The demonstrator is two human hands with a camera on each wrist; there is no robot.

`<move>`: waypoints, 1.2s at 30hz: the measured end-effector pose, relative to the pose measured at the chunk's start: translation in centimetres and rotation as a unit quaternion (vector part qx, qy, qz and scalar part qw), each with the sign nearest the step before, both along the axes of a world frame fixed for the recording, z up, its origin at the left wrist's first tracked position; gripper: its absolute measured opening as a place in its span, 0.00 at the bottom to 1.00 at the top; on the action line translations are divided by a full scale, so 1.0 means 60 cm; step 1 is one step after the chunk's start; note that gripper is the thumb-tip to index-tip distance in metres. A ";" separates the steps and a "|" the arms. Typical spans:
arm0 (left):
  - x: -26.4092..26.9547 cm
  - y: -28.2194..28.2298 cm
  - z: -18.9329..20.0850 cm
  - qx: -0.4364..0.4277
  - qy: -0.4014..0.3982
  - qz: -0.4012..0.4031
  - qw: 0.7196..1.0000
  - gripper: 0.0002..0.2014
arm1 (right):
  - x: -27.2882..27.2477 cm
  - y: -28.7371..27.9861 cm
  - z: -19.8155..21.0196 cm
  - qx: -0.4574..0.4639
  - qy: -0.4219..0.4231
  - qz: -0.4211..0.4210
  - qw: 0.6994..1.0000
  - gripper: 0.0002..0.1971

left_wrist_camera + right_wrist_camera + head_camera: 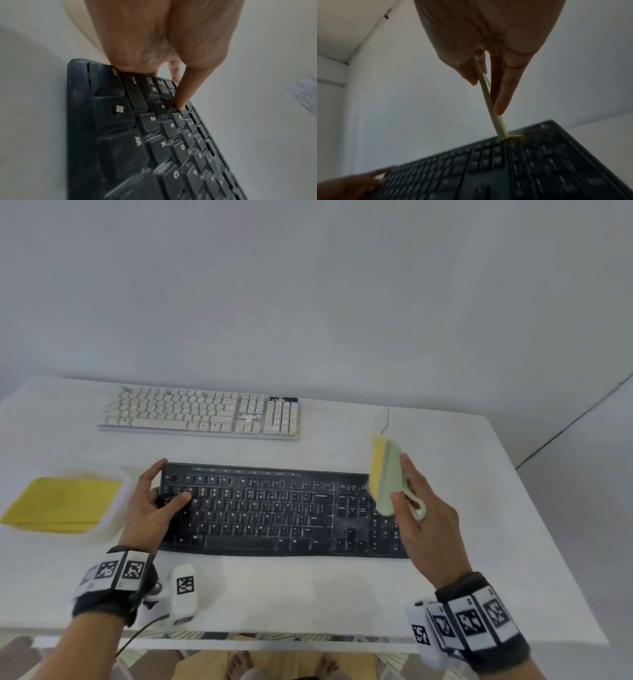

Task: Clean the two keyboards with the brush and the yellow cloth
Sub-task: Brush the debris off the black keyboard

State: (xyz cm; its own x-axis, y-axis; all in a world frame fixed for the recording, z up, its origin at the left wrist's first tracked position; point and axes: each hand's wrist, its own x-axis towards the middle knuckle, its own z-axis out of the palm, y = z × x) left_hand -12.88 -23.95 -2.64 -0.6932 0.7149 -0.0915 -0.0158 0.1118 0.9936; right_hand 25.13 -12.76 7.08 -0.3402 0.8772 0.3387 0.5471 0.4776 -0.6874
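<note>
The black keyboard [274, 511] lies in the middle of the white table [308, 590]. My left hand [169, 484] grips its left end, thumb [181, 106] on the keys and fingers round the far edge. My right hand [402, 479] holds the brush [387, 477], pale green with yellow bristles, at the keyboard's far right corner. In the right wrist view the brush [488, 101] shows edge-on, and its bristles [515, 136] splay on the keyboard [505, 169]. The white keyboard [202, 412] lies further back. The folded yellow cloth [65, 505] sits at the left.
The cloth lies in a white tray [118, 515] just left of the black keyboard. A small white device with a marker [185, 587] stands near the table's front edge. A thin cable [387, 419] runs off the back. A wall stands behind the table.
</note>
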 end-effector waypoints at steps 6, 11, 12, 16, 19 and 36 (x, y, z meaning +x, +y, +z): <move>0.001 -0.001 0.000 0.012 -0.016 0.000 1.000 0.33 | 0.050 -0.052 -0.014 -0.248 -0.131 0.079 0.957 0.23; 0.001 -0.003 0.000 0.009 -0.019 -0.002 1.000 0.33 | 0.045 -0.043 0.025 -0.152 -0.078 0.032 0.985 0.24; 0.001 -0.003 0.000 0.008 -0.019 -0.001 1.000 0.33 | 0.036 -0.037 0.024 -0.097 -0.043 0.002 0.994 0.25; 0.000 -0.005 -0.001 0.008 -0.014 -0.001 1.000 0.32 | 0.001 -0.033 -0.004 -0.040 -0.026 -0.011 0.999 0.27; -0.002 -0.006 -0.001 0.008 -0.015 -0.004 1.000 0.32 | 0.018 -0.050 -0.023 -0.144 -0.120 0.034 0.982 0.26; -0.001 -0.011 0.001 0.008 -0.008 -0.011 1.000 0.34 | 0.048 -0.058 0.001 -0.250 -0.150 0.070 0.954 0.25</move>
